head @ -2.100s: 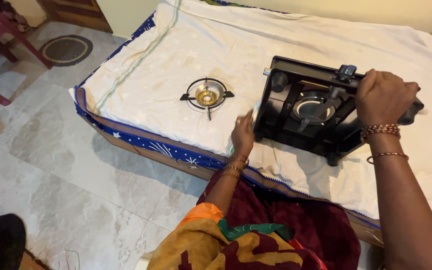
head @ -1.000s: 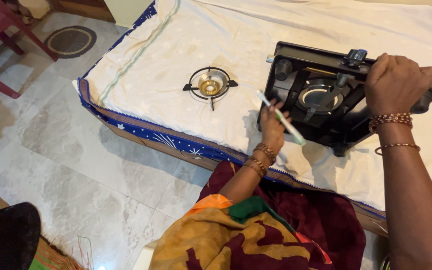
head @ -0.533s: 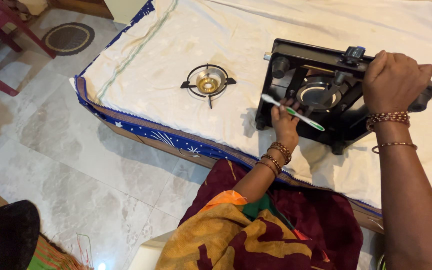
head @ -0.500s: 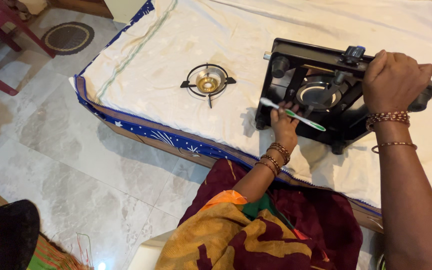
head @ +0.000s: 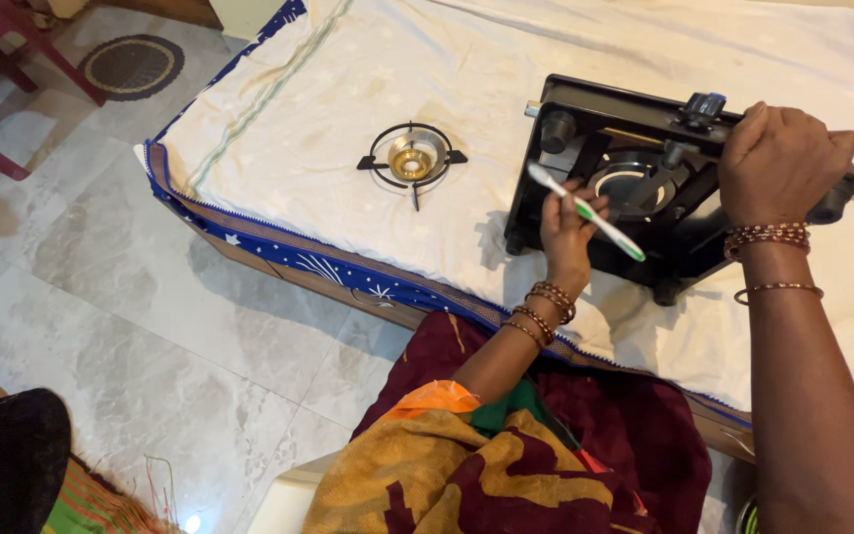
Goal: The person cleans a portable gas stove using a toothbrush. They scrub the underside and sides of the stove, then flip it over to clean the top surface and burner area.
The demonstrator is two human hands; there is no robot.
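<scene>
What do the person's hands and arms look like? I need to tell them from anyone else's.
Both forearms are bare, no sleeves. The left hand has several beaded and gold bangles at the wrist. The right hand has a beaded bracelet plus one thin gold bangle.

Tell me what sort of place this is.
Probably a room in a home, not a workshop: a bed or low cot spread with a white sheet, a marble-tiled floor with a round mat, and a black gas stove being brushed there.
</scene>
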